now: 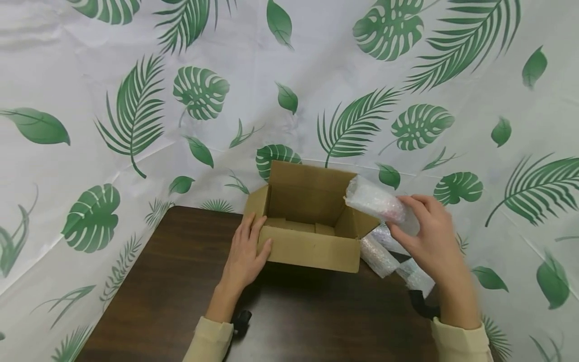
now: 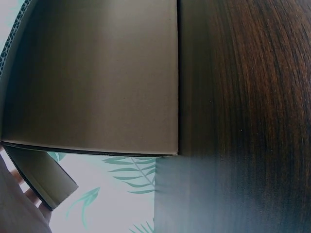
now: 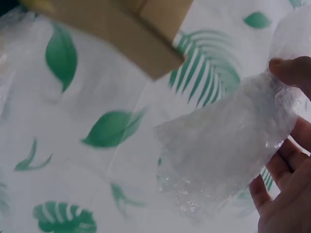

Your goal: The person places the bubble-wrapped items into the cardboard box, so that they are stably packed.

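An open cardboard box stands on the dark wooden table, its flaps spread and its visible floor bare. My left hand holds the box at its front left corner; in the left wrist view its fingers lie along the side flap. Above the box's right side, my right hand grips a bubble-wrapped package between thumb and fingers. Something pinkish shows faintly through the wrap. The right wrist view shows the clear bubble wrap up close, with the thumb across its end.
Several more bubble-wrapped packages lie on the table to the right of the box. The dark wooden table stretches left and in front of it. A white cloth with green leaves hangs behind and around the table.
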### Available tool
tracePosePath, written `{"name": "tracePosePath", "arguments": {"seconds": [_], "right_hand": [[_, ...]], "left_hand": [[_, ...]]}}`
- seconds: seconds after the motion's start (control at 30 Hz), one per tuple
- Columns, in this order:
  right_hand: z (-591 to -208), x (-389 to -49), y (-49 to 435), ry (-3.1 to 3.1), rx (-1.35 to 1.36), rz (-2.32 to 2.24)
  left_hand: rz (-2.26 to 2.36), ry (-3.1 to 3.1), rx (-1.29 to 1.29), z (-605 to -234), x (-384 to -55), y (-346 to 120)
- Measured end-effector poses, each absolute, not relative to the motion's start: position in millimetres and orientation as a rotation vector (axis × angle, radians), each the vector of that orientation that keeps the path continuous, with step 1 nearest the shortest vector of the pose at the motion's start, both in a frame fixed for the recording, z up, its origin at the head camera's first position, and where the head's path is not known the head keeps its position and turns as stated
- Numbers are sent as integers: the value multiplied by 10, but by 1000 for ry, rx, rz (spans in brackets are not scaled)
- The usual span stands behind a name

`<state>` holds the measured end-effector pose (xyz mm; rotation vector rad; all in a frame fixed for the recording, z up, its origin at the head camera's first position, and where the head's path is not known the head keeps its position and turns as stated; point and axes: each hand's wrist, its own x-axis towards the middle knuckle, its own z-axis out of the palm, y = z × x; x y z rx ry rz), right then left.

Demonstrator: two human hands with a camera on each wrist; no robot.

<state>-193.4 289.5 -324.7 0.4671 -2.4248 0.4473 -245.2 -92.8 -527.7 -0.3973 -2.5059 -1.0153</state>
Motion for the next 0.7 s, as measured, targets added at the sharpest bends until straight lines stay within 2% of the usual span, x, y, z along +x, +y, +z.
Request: {"name": "tracePosePath", "arguments": {"seconds": [0.27, 0.7], "right_hand": [[-3247, -2290, 2450, -2430, 634, 409], [-3526, -2960, 1841, -2631, 733, 282]], "left_hand": [[-1007, -2492, -399, -5283, -2465, -928], [-1002, -2496, -402, -5286, -2485, -919]]}}
